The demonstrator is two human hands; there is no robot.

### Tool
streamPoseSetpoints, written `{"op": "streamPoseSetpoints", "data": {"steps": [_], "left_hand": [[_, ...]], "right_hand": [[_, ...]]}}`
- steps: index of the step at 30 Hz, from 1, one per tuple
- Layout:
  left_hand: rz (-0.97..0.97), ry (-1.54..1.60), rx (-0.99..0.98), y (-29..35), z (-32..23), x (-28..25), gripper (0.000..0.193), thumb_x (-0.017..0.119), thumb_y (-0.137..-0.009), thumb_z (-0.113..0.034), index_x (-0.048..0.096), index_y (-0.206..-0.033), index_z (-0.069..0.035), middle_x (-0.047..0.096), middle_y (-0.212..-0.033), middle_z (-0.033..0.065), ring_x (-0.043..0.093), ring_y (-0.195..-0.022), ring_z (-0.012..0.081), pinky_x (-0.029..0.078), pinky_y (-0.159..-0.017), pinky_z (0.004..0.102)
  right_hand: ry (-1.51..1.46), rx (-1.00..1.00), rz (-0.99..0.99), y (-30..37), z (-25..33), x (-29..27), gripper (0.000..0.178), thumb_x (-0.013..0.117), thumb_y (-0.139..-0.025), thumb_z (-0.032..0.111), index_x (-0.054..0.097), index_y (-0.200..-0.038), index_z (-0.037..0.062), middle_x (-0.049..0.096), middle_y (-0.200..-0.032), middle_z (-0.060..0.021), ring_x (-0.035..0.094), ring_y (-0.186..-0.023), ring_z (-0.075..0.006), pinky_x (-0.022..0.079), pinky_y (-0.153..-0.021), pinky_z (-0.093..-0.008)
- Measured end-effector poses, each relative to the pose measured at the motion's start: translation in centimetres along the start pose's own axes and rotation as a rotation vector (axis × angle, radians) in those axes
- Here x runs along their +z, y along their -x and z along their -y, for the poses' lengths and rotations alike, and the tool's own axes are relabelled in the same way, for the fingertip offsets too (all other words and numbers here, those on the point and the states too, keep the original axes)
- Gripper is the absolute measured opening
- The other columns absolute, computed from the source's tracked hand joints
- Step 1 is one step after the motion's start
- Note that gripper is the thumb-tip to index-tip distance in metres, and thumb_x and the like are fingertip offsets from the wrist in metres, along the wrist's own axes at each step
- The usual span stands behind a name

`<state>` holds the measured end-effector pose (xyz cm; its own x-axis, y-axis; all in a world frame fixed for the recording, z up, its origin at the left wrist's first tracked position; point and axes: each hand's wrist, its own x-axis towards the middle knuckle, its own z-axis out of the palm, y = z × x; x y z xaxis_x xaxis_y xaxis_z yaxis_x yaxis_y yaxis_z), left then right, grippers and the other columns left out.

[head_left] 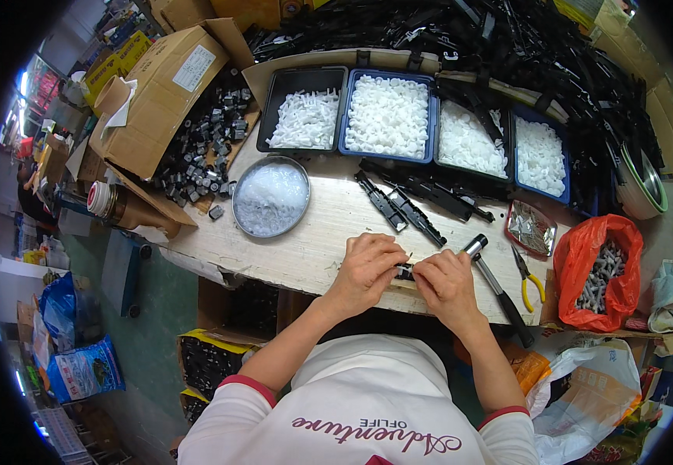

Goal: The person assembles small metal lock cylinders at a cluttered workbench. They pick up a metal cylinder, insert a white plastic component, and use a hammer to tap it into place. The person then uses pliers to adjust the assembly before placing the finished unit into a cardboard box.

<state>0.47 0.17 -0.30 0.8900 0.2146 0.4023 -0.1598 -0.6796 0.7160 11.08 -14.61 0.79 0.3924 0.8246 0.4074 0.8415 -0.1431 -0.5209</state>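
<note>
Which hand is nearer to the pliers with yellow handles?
The right hand: it is left of the pliers, with the hammer between them. The left hand is farther left, beyond the right one.

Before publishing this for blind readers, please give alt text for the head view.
A person's left hand and right hand hold a small, mostly hidden black part at a pale wooden workbench, beside a black-handled silver hammer. Beyond are four rectangular black or blue trays of white pieces and a heap of long black parts.
</note>
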Motion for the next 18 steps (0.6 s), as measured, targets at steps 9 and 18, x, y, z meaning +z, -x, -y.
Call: {"op": "streamPoseSetpoints", "data": {"steps": [9, 18], "left_hand": [[0.115, -0.072, -0.046, -0.1, 0.3, 0.9, 0.032, 0.071, -0.064, -0.017, 0.060, -0.092, -0.008, 0.053, -0.097, 0.0046, 0.044, -0.099, 0.0233, 0.028, -0.083, 0.0371], [0.218, -0.176, -0.029, -0.9, 0.0, 0.6, 0.026, 0.071, -0.063, -0.017, 0.059, -0.085, -0.009, 0.052, -0.092, 0.0040, 0.044, -0.094, 0.0229, 0.029, -0.080, 0.0380]], "right_hand": [[0.072, -0.006, 0.186, -0.1, -0.4, -0.7, 0.013, 0.065, -0.068, 0.009, 0.061, -0.080, 0.0087, 0.049, -0.074, -0.0015, 0.045, -0.075, -0.0185, 0.028, -0.067, -0.0332], [-0.023, 0.048, 0.253, -0.4, -0.4, -1.4, 0.016, 0.061, -0.070, 0.007, 0.063, -0.085, 0.0094, 0.049, -0.078, -0.0029, 0.046, -0.080, -0.0196, 0.028, -0.070, -0.0340]]}}
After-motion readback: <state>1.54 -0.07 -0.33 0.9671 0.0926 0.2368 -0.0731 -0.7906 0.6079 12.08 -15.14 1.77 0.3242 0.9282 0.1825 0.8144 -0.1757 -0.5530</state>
